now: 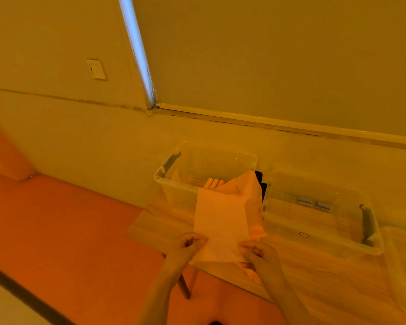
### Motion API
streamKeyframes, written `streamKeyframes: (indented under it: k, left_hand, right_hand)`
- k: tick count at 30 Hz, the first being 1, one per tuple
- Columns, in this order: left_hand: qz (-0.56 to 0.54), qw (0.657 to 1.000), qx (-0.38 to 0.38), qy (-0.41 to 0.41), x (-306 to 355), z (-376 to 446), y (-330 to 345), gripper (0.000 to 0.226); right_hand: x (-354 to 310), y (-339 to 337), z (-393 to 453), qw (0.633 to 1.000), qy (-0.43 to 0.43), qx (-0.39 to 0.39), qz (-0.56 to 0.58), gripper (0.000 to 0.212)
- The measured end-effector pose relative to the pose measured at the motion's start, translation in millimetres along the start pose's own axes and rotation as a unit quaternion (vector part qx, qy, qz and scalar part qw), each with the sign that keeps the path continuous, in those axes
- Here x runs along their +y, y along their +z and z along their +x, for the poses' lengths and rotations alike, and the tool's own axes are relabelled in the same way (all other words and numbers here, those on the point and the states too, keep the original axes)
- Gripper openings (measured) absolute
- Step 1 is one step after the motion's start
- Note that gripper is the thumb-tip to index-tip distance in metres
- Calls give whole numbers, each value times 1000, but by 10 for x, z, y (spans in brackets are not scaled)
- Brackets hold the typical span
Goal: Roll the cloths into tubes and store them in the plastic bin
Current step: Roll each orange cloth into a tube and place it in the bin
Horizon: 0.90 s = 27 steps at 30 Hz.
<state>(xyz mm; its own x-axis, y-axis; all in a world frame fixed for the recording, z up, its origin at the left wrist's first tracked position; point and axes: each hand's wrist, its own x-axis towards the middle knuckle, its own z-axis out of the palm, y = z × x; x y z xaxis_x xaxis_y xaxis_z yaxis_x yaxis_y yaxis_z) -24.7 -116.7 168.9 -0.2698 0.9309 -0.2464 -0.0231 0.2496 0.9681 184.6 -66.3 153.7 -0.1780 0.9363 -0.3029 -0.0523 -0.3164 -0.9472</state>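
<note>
I have both hands, left (192,242) and right (256,252), pinching the near edge of the cloth (220,219) on the counter (326,277); rolling starts next, evenly toward the bin (164,170).

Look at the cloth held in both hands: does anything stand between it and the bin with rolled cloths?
Nothing visible blocks it. The left hand and right hand pinch the white cloth just before the open bin; only a pink cloth drapes beside its near rim.
</note>
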Motion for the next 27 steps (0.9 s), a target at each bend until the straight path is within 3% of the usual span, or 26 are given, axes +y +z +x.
streamKeyframes:
  k: [16,21,27]
  left_hand:
    - [-13,999,42,-8,-225,-414,181,14]
    - [-17,1000,16,6,-250,-577,196,6]
    - [-23,1000,-8,-5,-297,-685,183,31]
  right_hand:
    - [78,-316,-244,999,27,-31,-31,8]
    - [84,-414,-376,996,24,-83,-33,23]
    - [72,-466,-456,995,8,-98,-34,37]
